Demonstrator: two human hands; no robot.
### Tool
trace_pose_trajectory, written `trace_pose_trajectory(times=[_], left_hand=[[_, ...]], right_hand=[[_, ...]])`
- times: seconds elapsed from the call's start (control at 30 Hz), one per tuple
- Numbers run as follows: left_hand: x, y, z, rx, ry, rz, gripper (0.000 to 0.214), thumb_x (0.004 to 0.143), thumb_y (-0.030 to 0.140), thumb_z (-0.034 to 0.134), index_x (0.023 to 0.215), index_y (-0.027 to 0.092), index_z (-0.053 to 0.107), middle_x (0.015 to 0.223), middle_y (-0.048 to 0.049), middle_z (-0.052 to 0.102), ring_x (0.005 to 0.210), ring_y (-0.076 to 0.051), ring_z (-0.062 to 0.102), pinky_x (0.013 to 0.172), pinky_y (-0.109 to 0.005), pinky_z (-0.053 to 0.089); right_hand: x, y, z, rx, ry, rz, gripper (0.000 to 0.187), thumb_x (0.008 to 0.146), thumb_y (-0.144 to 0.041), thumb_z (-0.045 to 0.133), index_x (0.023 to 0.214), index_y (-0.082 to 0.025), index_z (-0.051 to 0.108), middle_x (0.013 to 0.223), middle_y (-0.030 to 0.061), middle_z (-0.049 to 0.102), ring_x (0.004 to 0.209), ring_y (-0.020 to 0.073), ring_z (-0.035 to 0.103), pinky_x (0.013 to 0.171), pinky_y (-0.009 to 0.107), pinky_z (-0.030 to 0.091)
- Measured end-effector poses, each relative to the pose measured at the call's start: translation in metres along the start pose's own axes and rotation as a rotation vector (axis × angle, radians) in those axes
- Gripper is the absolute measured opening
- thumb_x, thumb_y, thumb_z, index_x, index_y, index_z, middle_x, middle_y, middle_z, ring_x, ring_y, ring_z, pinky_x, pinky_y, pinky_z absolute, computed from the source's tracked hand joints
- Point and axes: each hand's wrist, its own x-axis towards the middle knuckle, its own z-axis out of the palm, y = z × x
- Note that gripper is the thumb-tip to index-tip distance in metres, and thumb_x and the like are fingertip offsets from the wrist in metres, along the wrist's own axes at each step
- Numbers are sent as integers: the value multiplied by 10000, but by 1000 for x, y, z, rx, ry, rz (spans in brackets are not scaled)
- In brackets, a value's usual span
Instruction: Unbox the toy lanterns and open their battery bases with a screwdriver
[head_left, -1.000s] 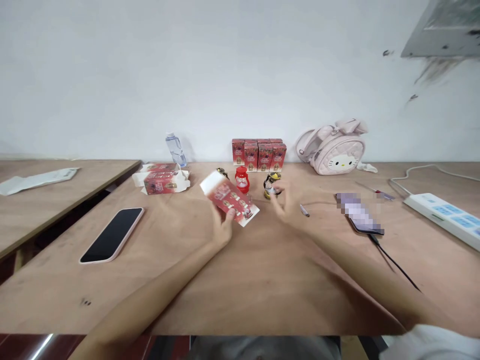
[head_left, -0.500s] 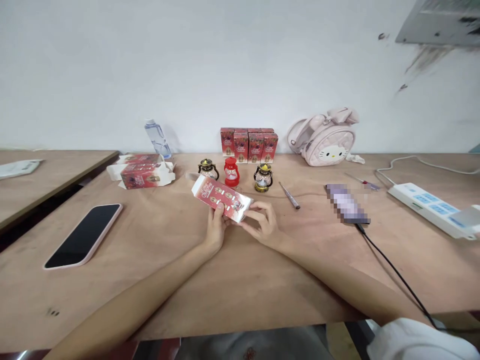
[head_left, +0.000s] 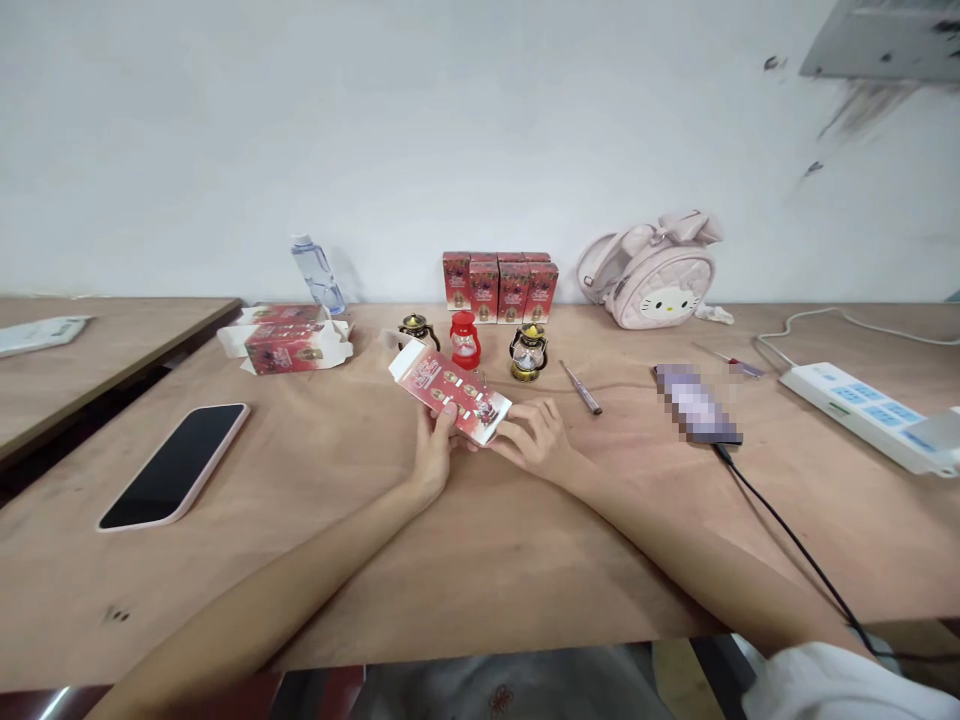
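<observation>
Both hands, left hand [head_left: 433, 455] and right hand [head_left: 538, 438], grip a red carton [head_left: 450, 390] (plywood table [head_left: 480, 560], white wall [head_left: 375, 120]).

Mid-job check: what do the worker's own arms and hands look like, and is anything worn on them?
The left hand and right hand are bare, with no gloves. The forearms are uncovered, and no watch or band shows at the wrists. A white sleeve covers the right upper arm at the picture's lower right corner. Rings are too small to tell.
</observation>
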Motion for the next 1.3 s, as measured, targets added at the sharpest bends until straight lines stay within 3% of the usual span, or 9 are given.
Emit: trace_pose_trajectory(times=[0.2,0.33,0.47,0.6,0.8,1.13,1.3], left_hand=[[0,2,1,-25,-10,-21,569,640,621,625,962,187,447,788,-30,643,659,-184,646,525,-266,500],[4,5,0,-72,-13,-55,543,674,663,542,925,183,506,757,-36,652,657,-193,642,475,-253,489],[5,6,-1,-117,8,-74,534,690,649,523,975,198,529,857,-44,658,696,-182,631,446,-231,482],[5,7,-1,-112,9,-78,530,686,653,522,973,207,534,861,-35,650,703,-183,626,419,-222,469],[8,6,-2,-114,5,-68,526,701,650,513,974,201,540,869,-39,659,712,-176,636,448,-225,495],[9,7,-1,-127,36,-60,556,677,687,513,883,173,552,677,-17,637,547,-145,613,464,-232,487],[8,7,-1,-171,91,-46,500,670,636,576,910,199,541,777,-11,651,587,-135,604,412,-206,424]], right_hand=[[2,1,-1,-16,58,-34,266,845,-334,611,628,-194,545,795,37,581,800,172,507,729,328,334],[-2,4,-1,115,-29,-33,216,893,-350,492,815,-217,643,915,49,612,880,189,520,793,358,337],[-2,6,-1,166,-32,-8,308,888,-246,404,1077,-243,648,931,53,604,836,175,518,762,344,348],[0,3,-2,124,-14,-58,317,851,-229,450,1096,-253,650,918,61,578,805,175,509,728,334,347],[0,3,-1,40,-139,22,405,819,-172,477,1196,-264,596,1002,87,542,856,196,499,746,338,359],[2,-2,-1,-143,-173,88,434,835,-180,486,1246,-297,555,1079,100,536,852,216,495,731,352,370],[4,0,-3,-137,-166,-1,413,836,-170,483,1211,-312,581,1046,90,551,850,207,499,744,344,370]])
